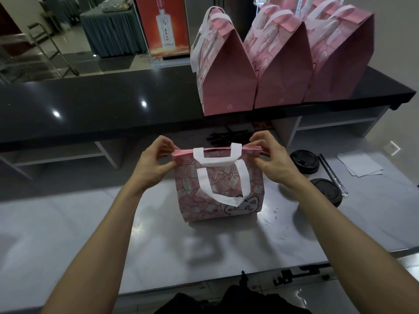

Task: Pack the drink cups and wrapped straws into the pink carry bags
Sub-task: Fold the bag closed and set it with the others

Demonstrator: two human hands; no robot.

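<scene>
The pink carry bag [218, 189] stands upright at the centre of the frame on the pale grey worktop [90, 223], its top flap pressed flat. The left hand [156, 164] pinches the flap's left end between thumb and curled fingers, and the right hand [269, 159] pinches the right end the same way, so both grips are narrow and closed on the pink edge. One white handle [217, 156] stands up through the flap; the other white handle [223, 186] hangs down the printed front. What is inside cannot be seen.

Just right of the bag, two dark-lidded drink cups [305, 160] wait on the worktop with a wrapped straw [332, 175] lying between them, and more dark straws [229, 138] lie behind the bag. In the upper right, three closed pink bags [278, 71] stand side by side on the black counter [102, 105]. By this evidence most of the packing looks done: this bag is being sealed, while at least those two cups and straws remain to be bagged.
</scene>
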